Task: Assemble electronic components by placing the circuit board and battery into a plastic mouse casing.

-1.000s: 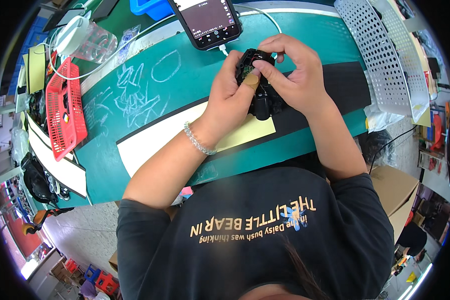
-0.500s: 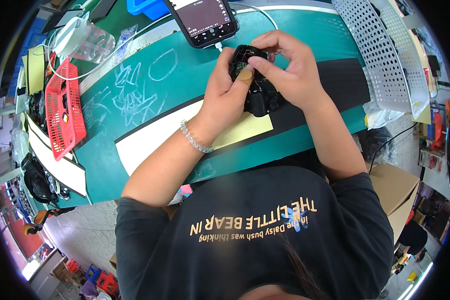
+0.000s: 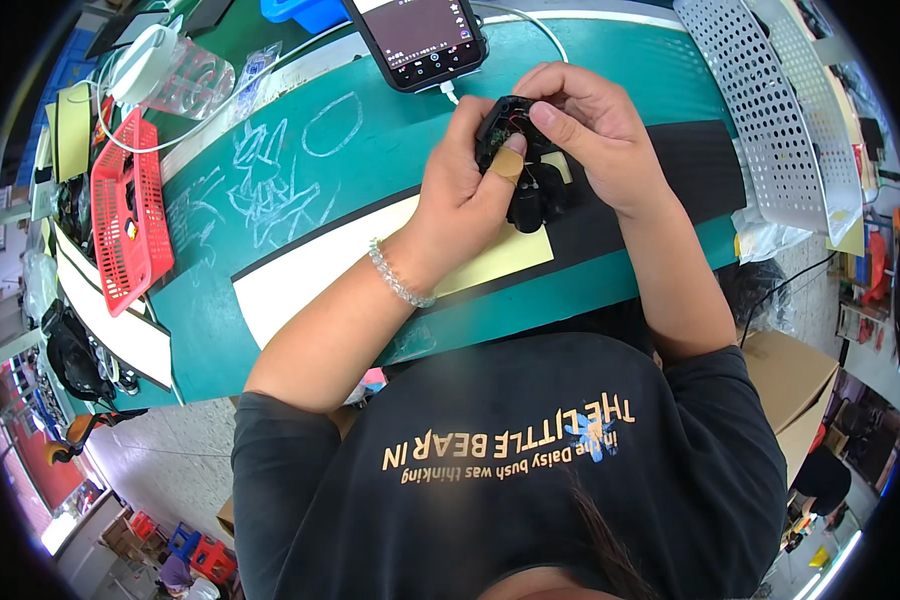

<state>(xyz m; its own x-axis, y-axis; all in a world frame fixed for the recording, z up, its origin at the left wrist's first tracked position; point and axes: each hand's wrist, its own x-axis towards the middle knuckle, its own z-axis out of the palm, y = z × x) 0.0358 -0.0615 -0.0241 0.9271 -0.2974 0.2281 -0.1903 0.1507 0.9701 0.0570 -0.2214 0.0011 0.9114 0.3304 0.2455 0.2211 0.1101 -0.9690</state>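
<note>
My left hand (image 3: 465, 195) is closed around a black plastic housing (image 3: 492, 125) that stands open, with thin wires and a bit of green circuit board inside. A tan wrap covers the left thumb, which presses at the housing's near edge. At the far right edge of the housing, my right hand (image 3: 605, 135) has its fingers curled and its thumb bent toward them; whatever they pinch is hidden or too small to name. Just below the housing is a rounded black part (image 3: 530, 205); whether it is joined to the housing I cannot tell. A small pale yellow patch (image 3: 557, 167) shows beside it.
Beneath the hands lie a black mat (image 3: 685, 165), a white strip (image 3: 315, 262) and a yellow sheet (image 3: 505, 258) on the green table (image 3: 390, 140). A phone (image 3: 420, 45) with a cable stands beyond. Red basket (image 3: 135, 215) and clear jug (image 3: 185, 80) sit left, perforated grey tray (image 3: 770, 110) right.
Both hands and the housing have shifted slightly right. The right thumb has lifted from the housing's inside, and the pale yellow patch has come into sight.
</note>
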